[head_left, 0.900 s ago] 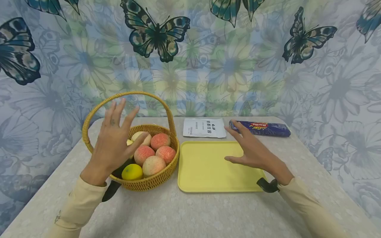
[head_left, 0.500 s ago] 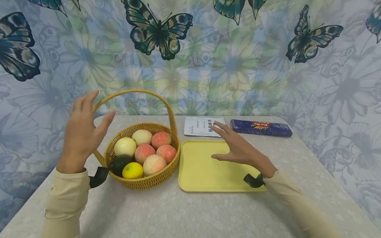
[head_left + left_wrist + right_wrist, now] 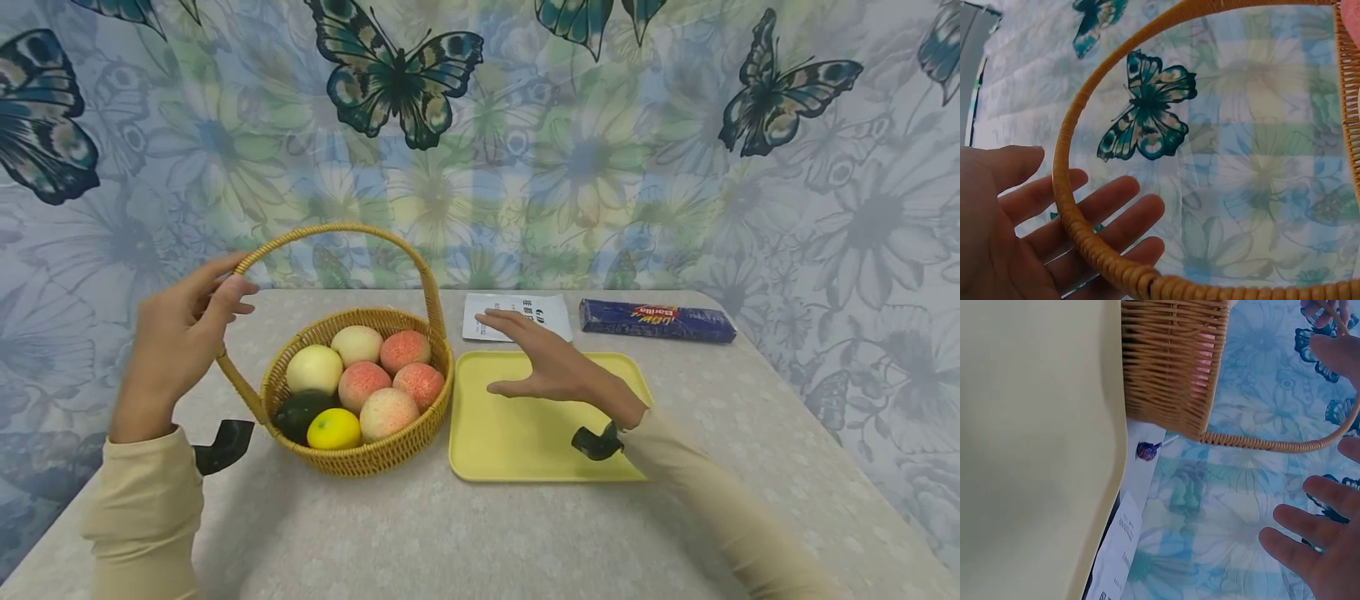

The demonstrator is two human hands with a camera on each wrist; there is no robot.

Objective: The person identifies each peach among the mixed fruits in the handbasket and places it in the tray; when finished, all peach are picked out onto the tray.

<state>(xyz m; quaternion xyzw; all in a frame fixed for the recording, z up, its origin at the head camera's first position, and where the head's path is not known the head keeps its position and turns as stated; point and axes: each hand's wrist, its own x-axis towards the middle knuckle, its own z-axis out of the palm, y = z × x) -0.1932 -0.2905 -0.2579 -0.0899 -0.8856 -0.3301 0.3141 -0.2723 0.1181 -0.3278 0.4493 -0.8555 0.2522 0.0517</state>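
My left hand (image 3: 176, 342) is at the left side of the arched handle (image 3: 337, 227) of a wicker basket (image 3: 360, 465). In the left wrist view its fingers (image 3: 1141, 215) reach behind the handle, with the thumb apart from it. The basket holds several peaches (image 3: 390, 415), pale yellow round fruits (image 3: 315, 369), a yellow lemon-like fruit (image 3: 334, 429) and a dark green avocado-like fruit (image 3: 302, 414). Over a yellow tray (image 3: 525, 454), my right hand (image 3: 562, 371) hangs with thumb and fingers spread, holding nothing.
Behind the tray lie a white printed packet (image 3: 551, 315) and a blue Barilla pasta box (image 3: 657, 322). A lollipop (image 3: 1147, 451) shows beyond the basket in the right wrist view. A butterfly-patterned cloth (image 3: 585, 167) hangs behind the table (image 3: 375, 533).
My left hand has moved left from over the fruit to the outer side of the basket handle, its fingers bending more. My right hand has moved left across the tray. The basket stays put.
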